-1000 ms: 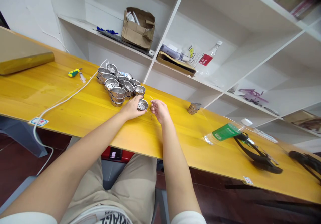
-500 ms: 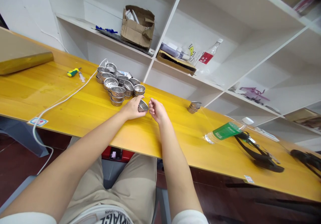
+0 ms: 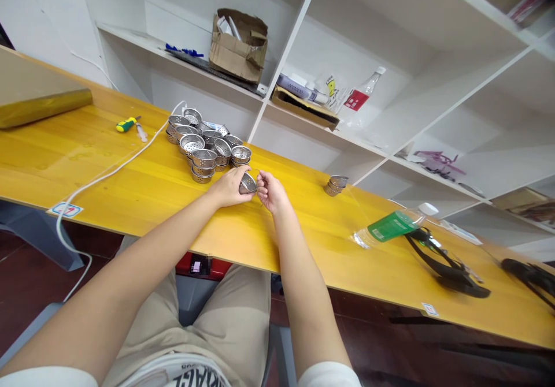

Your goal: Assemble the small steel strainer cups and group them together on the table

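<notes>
A small perforated metal cup [image 3: 247, 184] is gripped in my left hand [image 3: 229, 188], tilted with its opening towards the right. Close by its rim, my right hand [image 3: 270, 192] is closed in a pinch on a thin piece, perhaps a wire, whose ends just show above and below the fingers; its kind is too small to tell. Behind and left of my hands stands a cluster of similar perforated metal cups [image 3: 204, 157], several of them stacked. Farther right, a short stack of the same cups [image 3: 336, 185] sits by itself near the table's back edge.
On the yellow table [image 3: 143, 186] a white cable [image 3: 117, 170] runs past a green-and-yellow screwdriver [image 3: 126, 124]. To the right lie a green-labelled bottle [image 3: 392, 226] and a black strap [image 3: 446, 268]. White shelves behind hold a cardboard box [image 3: 238, 46] and another bottle [image 3: 359, 98].
Almost nothing differs. The cup in my left hand and my right fingers have shifted only very slightly.
</notes>
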Tool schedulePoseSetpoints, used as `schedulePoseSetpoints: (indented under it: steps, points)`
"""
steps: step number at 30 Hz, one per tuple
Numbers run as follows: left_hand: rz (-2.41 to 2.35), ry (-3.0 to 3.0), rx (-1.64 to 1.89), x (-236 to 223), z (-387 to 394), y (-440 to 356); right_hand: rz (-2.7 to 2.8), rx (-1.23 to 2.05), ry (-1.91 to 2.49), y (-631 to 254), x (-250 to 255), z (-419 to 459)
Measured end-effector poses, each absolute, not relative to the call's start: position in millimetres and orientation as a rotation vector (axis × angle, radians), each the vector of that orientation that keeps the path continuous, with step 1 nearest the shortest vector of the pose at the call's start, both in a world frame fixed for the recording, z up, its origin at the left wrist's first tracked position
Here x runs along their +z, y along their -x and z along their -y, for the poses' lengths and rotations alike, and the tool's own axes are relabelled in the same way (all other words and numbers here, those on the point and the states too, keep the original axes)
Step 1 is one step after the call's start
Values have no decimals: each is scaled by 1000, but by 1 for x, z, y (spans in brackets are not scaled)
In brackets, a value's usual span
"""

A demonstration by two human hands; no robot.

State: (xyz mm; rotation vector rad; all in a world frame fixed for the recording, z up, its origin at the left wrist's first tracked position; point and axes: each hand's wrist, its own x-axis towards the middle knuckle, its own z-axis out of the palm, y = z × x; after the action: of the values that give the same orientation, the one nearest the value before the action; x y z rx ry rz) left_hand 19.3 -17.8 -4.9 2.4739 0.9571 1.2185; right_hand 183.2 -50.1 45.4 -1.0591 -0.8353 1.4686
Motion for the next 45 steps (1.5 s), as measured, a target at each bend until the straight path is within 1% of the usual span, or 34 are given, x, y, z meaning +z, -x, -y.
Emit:
schedulePoseSetpoints:
  steps: [6, 12, 18, 31, 37, 42, 45]
  points:
    - [-943, -2507, 1228, -6, 18, -19, 824, 1515, 1047, -184, 43, 50]
    - [-876, -2578, 1180, -6, 18, -20, 871, 1657, 1148, -188, 44, 50]
    - [-753, -2641, 1233, -9, 16, -22, 942, 1730, 1173, -191, 44, 48]
    - [-619, -2702, 1346, -8, 15, -22, 955, 1731, 1184, -190, 43, 48]
    - [-606, -2682, 1309, -5, 16, -22, 969, 1716, 1183, -192, 42, 47]
    - [-628, -2659, 1311, -1, 17, -21, 1026, 1605, 1165, -191, 41, 49]
    - [-682, -2622, 1376, 1, 19, -20, 1164, 1341, 1200, -190, 39, 50]
